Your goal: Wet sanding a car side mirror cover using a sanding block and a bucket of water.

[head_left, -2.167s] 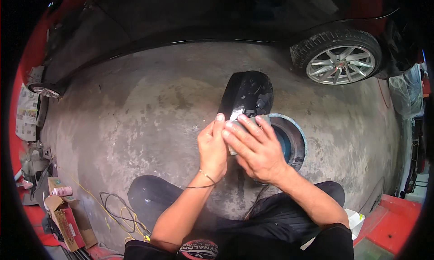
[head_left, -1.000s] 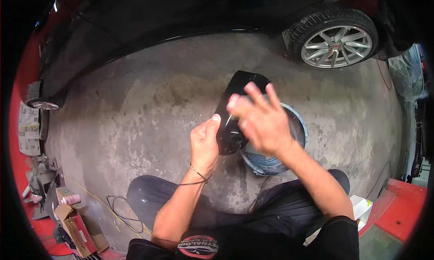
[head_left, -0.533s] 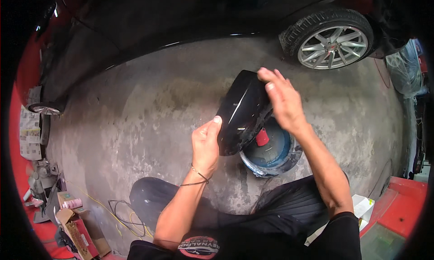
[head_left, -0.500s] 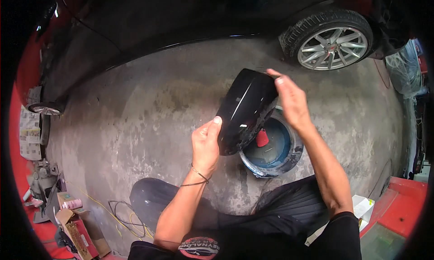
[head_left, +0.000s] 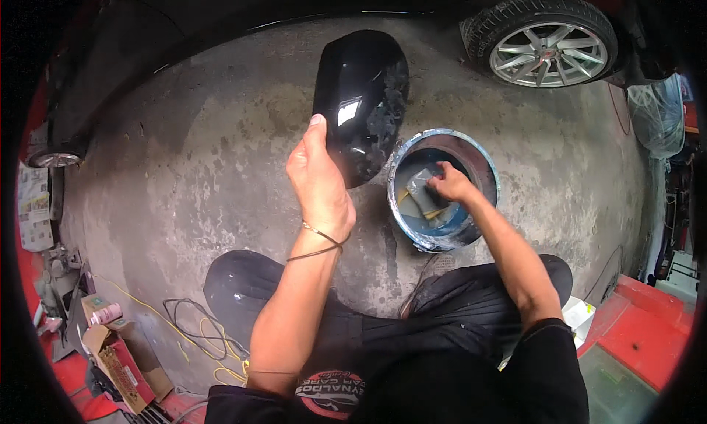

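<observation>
Head view: left hand (head_left: 318, 184) grips black mirror cover (head_left: 361, 103); right hand (head_left: 451, 185) in bucket (head_left: 486, 170).

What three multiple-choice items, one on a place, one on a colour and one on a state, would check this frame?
1. Where is the right hand?
A. Inside the bucket
B. On the car wheel
C. On the cardboard box

2. What colour is the mirror cover held up by the left hand?
A. White
B. Glossy black
C. Yellow

3. How is the mirror cover supported?
A. Lying on the concrete floor
B. Sunk in the bucket
C. Raised in the left hand's grip

Key: 1 A, since the right hand reaches down into the bucket onto a grey sheet; 2 B, since its shell is dark and shows a bright reflection; 3 C, since the thumb and palm clasp its lower edge above the floor.
</observation>
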{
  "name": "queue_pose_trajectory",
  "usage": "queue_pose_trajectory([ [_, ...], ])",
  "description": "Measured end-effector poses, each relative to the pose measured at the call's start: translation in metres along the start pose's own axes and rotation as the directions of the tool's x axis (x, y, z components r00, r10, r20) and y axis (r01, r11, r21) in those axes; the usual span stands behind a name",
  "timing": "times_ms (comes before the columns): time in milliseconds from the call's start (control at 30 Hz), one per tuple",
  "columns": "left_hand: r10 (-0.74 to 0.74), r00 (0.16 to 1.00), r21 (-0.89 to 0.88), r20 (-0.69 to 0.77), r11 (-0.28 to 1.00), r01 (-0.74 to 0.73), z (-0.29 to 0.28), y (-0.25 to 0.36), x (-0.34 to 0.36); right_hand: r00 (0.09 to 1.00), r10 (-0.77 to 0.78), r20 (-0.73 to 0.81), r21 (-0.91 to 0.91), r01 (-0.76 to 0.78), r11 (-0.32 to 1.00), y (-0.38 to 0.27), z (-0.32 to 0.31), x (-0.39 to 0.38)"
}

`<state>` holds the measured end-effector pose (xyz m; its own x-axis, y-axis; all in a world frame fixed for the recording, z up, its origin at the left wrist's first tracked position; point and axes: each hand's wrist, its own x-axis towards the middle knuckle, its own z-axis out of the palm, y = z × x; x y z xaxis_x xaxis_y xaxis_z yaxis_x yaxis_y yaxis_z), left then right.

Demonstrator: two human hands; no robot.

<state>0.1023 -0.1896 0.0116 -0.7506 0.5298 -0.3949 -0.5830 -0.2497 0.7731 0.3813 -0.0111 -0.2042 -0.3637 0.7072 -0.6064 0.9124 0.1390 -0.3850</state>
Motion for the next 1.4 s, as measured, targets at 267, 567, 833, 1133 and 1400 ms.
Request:
queue_pose_trajectory([
  [267,0.048,0.998,-0.049,-0.032,0.998,-0.049,-0.010,0.028,-0.009,0.972,-0.204,-0.113,-0.162,0.185,0.969,-0.035,0.053,-0.045],
  [567,0.060,0.998,0.027,-0.029,0.998,-0.059,-0.027,0.007,0.003,0.953,-0.212,0.218,-0.103,0.239,0.966,-0.028,0.026,-0.027],
  [833,-0.009,0.997,0.154,-0.076,0.988,0.021,-0.018,-0.027,0.011,0.947,-0.244,0.208,-0.274,0.296,0.915,-0.033,-0.027,-0.059],
  [1133,-0.058,0.998,0.097,0.016,0.994,0.056,-0.007,-0.014,-0.006,0.966,-0.126,0.226,-0.901,0.257,0.351,0.034,0.000,-0.097],
  [1400,-0.180,0.981,0.072,0.072,0.982,0.175,0.014,-0.025,-0.013,0.992,0.123,0.022,-0.846,-0.047,0.530,0.148,0.003,-0.128],
])
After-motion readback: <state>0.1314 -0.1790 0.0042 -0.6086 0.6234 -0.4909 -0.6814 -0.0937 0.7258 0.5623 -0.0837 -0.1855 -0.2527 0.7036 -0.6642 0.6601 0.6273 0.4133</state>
